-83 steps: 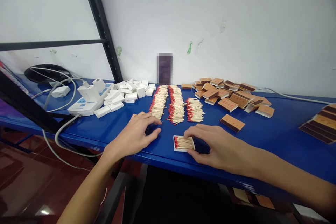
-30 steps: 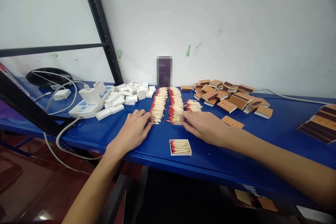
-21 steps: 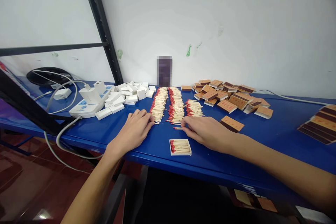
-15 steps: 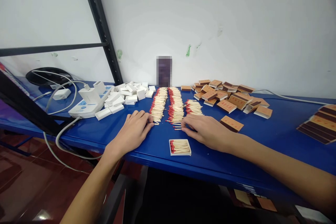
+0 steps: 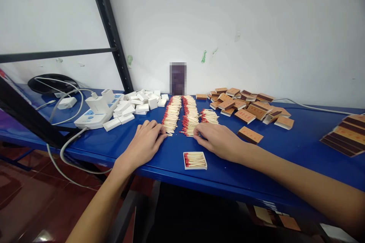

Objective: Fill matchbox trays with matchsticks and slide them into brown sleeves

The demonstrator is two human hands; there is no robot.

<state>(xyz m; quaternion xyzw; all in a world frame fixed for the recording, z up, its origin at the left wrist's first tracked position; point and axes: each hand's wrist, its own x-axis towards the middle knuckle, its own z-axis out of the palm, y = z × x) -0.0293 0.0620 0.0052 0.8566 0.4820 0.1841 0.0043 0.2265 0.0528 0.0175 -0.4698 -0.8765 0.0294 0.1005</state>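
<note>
My left hand (image 5: 146,138) rests on the table with fingers curled and thumb against them, its tips at the near end of the left row of matches (image 5: 172,115). Whatever lies between those tips is hidden. Over the near end of the middle row of matches (image 5: 190,112), my right hand (image 5: 218,138) is closed at the stick ends, thumb and fingertips together on the matches. Beyond its knuckles lies a shorter row of matches (image 5: 209,117), partly covered. A white matchbox tray (image 5: 195,168) filled with red-headed matches sits nearer to me.
White empty-looking trays (image 5: 137,102) are heaped at the left. Brown matchbox sleeves (image 5: 245,115) form a pile at the right, with flattened ones (image 5: 346,134) farther over. A power strip (image 5: 92,117) with cables stands by a black metal frame (image 5: 111,30). The table's front edge (image 5: 176,179) is close.
My right hand has shifted slightly forward and left. Loose matches that lay apart at the middle row's near end now sit closer to the row. My left hand has stayed almost still.
</note>
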